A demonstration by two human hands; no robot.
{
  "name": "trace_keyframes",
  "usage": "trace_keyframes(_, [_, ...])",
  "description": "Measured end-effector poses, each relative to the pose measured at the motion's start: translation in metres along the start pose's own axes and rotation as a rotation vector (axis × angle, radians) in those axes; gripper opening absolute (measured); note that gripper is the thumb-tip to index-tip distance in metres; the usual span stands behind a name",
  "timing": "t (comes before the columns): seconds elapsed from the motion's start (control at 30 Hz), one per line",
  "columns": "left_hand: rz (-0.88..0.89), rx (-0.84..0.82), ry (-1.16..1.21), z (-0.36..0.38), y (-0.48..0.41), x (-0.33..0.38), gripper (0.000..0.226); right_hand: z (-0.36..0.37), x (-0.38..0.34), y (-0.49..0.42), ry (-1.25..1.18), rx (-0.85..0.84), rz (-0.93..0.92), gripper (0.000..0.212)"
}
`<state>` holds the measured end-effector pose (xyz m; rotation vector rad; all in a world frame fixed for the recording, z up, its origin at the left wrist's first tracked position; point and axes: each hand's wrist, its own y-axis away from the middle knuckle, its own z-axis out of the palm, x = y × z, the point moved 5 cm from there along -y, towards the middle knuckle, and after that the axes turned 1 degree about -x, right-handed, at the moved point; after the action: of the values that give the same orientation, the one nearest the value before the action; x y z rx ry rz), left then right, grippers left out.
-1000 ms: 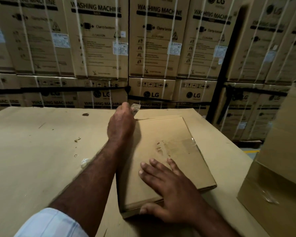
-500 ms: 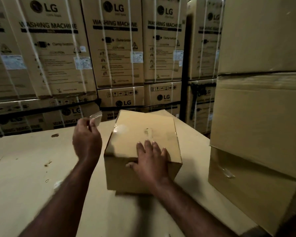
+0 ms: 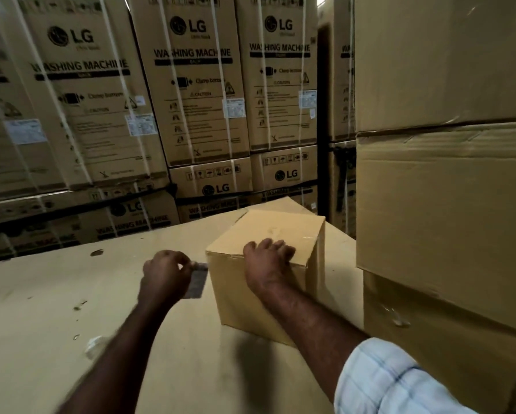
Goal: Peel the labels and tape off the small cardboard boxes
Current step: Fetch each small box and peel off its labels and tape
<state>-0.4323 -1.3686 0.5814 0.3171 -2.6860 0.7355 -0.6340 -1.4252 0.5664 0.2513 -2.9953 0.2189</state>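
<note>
A small plain cardboard box (image 3: pixel 283 297) stands on the cardboard work surface (image 3: pixel 42 318), turned with a corner toward me. My right hand (image 3: pixel 267 261) grips the box over its near top edge, fingers curled onto the top face. Left of the box, my left hand (image 3: pixel 165 273) pinches a strip of clear peeled tape (image 3: pixel 197 280) that hangs down from its fingers. A shiny tape remnant shows on the box's top near the right edge.
Tall plain cartons (image 3: pixel 442 186) are stacked close on the right of the box. A wall of strapped washing-machine cartons (image 3: pixel 191 94) rises behind the surface. A crumpled bit of tape (image 3: pixel 94 346) and small scraps lie on the surface at left.
The box went from lying flat to standing up and turned corner-on. My left hand with the tape strip came down from the far corner to beside the box's left face.
</note>
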Motion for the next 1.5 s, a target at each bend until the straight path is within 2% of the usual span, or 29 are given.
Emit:
trace_keyframes(0.07, [0.039,-0.075,-0.045,0.013,-0.006,0.008,0.015,-0.001,0.005,-0.009,0.052,-0.018,0.018,0.075])
trace_keyframes(0.2, [0.114,-0.137,0.042,0.032,-0.016,0.043,0.016,-0.001,0.024,-0.029,0.116,-0.066,0.091,0.079])
trace_keyframes(0.27, [0.161,-0.252,0.039,0.048,-0.022,0.059,0.015,0.003,0.039,-0.036,0.141,-0.074,0.126,0.079])
trace_keyframes(0.37, [0.314,-0.468,-0.095,0.076,-0.026,0.084,0.013,0.013,0.061,-0.044,0.154,-0.061,0.155,0.079])
trace_keyframes(0.47, [0.444,-0.554,-0.261,0.093,-0.029,0.111,0.015,0.019,0.08,-0.049,0.149,-0.042,0.195,0.08])
trace_keyframes(0.6, [0.529,-0.59,-0.342,0.107,-0.035,0.143,0.017,0.024,0.095,-0.057,0.119,-0.063,0.246,0.077])
trace_keyframes(0.77, [0.599,-0.596,-0.319,0.115,-0.048,0.156,0.019,0.026,0.126,-0.058,0.042,-0.026,0.322,0.071])
trace_keyframes(0.93, [0.616,-0.542,-0.256,0.112,-0.056,0.149,0.017,0.033,0.128,-0.058,0.01,-0.045,0.379,0.076])
trace_keyframes(1.07, [0.652,-0.445,-0.23,0.102,-0.05,0.152,0.019,0.032,0.127,-0.057,0.004,-0.05,0.396,0.07])
trace_keyframes(1.17, [0.707,-0.385,-0.166,0.095,-0.038,0.158,0.015,0.021,0.128,-0.051,-0.156,0.08,0.397,0.048])
trace_keyframes(1.23, [0.699,-0.396,-0.065,0.095,-0.033,0.159,0.012,0.007,0.123,-0.035,-0.368,0.251,0.31,0.032])
trace_keyframes(1.3, [0.648,-0.414,0.074,0.096,-0.031,0.155,0.008,-0.002,0.111,-0.008,-0.603,0.339,0.184,0.028])
trace_keyframes(1.37, [0.581,-0.447,0.226,0.095,-0.027,0.152,0.008,-0.002,0.099,0.023,-0.851,0.346,0.107,0.027])
trace_keyframes(1.5, [0.472,-0.604,0.596,0.089,0.003,0.156,0.014,0.022,0.103,0.073,-1.125,0.252,0.199,0.04])
